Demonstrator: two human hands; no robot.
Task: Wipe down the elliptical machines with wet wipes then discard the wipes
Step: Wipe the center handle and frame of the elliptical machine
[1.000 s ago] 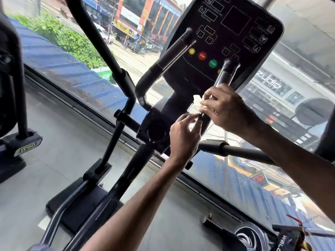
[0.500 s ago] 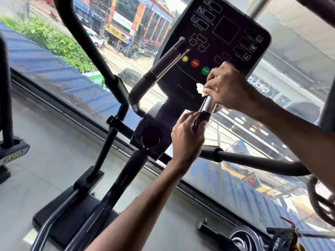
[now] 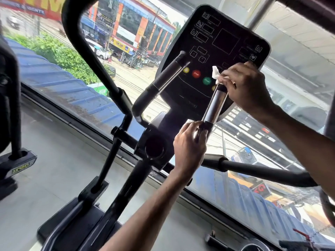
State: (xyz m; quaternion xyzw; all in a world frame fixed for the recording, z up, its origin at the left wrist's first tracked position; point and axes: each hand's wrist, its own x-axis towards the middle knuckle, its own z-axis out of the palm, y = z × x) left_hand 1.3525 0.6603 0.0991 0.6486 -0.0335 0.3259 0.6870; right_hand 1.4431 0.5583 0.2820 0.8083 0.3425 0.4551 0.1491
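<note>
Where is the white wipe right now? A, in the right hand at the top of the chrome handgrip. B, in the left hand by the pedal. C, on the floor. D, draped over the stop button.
A: the right hand holds the wipe against the top end of the chrome handgrip.

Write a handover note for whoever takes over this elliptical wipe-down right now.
Left hand: grips the lower end of the chrome handle.
Right hand: holds the wet wipe over that handle's top end, in front of the console.
Done: this handle is being wiped; what else is clean cannot be told.
Left: the other handle, further parts as needed, then discard the wipe.
</note>
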